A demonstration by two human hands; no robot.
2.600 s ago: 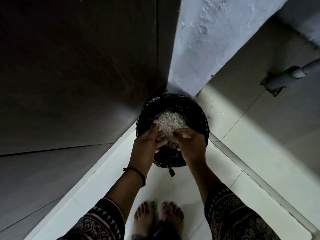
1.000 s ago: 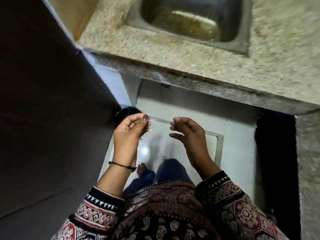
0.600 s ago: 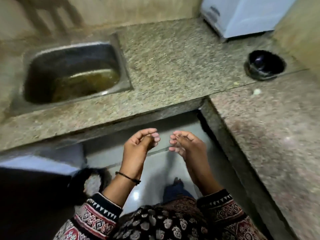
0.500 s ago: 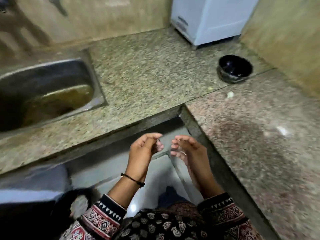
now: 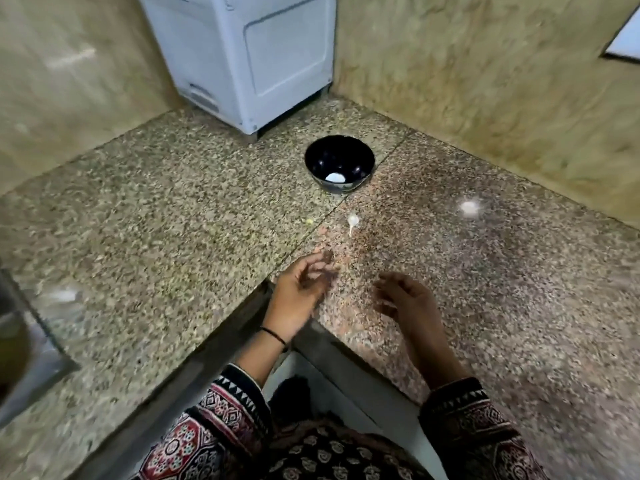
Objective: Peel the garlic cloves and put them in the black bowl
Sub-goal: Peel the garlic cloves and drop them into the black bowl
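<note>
Corner of a kitchen, speckled granite countertop point(image 5: 145, 216) running both ways.
Mottled beige walls point(image 5: 485, 74) meet behind a white appliance point(image 5: 249, 57); steel sink point(image 5: 24, 344) edge at far left, light glare point(image 5: 468, 206) on the polished stone.

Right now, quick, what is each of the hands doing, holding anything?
Left hand: open, fingers loosely curled, nothing visible in it, though blurred.
Right hand: open, holding nothing.
</note>
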